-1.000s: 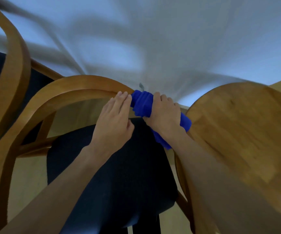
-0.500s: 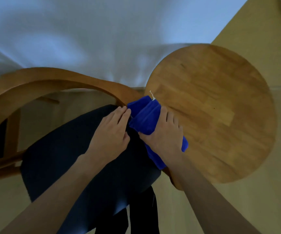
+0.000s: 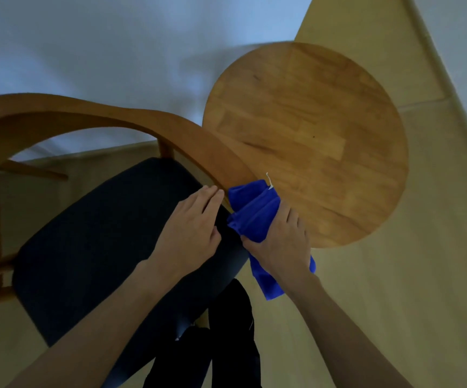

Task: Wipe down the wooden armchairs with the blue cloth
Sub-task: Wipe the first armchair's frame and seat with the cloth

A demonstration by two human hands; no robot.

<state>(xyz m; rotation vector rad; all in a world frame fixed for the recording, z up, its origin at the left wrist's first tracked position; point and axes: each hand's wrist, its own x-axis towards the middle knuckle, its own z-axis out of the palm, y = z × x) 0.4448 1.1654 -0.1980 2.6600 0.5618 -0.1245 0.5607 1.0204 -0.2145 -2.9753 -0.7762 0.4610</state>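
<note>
A wooden armchair with a curved armrest and a dark seat cushion fills the left half of the head view. The blue cloth is bunched over the lower end of that armrest. My right hand grips the cloth against the wood, with a tail of cloth hanging below my wrist. My left hand lies flat beside it, fingers straight, fingertips touching the armrest's inner edge above the cushion.
A round wooden table top stands right next to the armrest. A white wall rises behind, and pale floor spreads to the right. Dark trouser legs show below the cushion.
Both hands and the cloth have slid down the curved armrest toward its lower end. The view has swung right, bringing the whole round table top in.
</note>
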